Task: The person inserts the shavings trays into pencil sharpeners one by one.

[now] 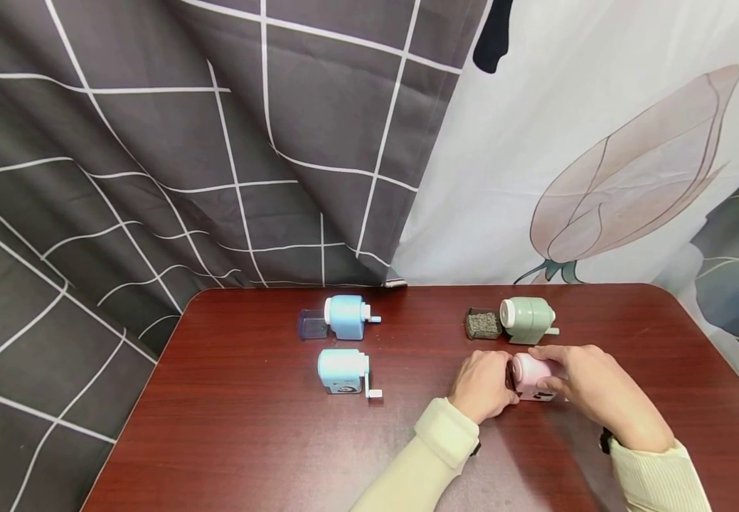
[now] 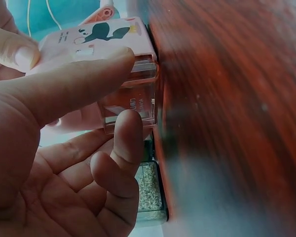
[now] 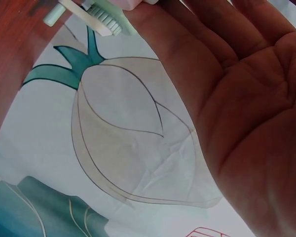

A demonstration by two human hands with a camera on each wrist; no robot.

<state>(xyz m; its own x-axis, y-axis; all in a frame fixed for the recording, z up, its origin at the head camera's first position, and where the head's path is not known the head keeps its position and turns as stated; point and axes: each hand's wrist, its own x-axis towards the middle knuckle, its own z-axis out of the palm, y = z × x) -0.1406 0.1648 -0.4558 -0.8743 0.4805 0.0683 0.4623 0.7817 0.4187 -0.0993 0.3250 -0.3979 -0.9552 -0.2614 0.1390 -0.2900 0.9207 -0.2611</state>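
Observation:
A pink hand-crank pencil sharpener [image 1: 531,371] with a panda print stands on the right part of the table. My right hand [image 1: 589,384] holds its body from the right, thumb in front and fingers behind. At its left side my left hand [image 1: 481,384] pinches the clear shavings drawer [image 2: 138,98], thumb near the front side and fingers behind. The drawer shows outside the pink body in the left wrist view. Just behind is a green sharpener [image 1: 529,320], its drawer [image 1: 484,324] full of shavings and pulled out to the left.
On the left part of the table, a blue sharpener [image 1: 347,317] stands with its dark clear drawer [image 1: 313,324] out beside it. In front of that is a light blue sharpener [image 1: 340,367], its crank [image 1: 374,393] to the right. Curtains [image 1: 318,142] hang behind the table [image 1: 247,427].

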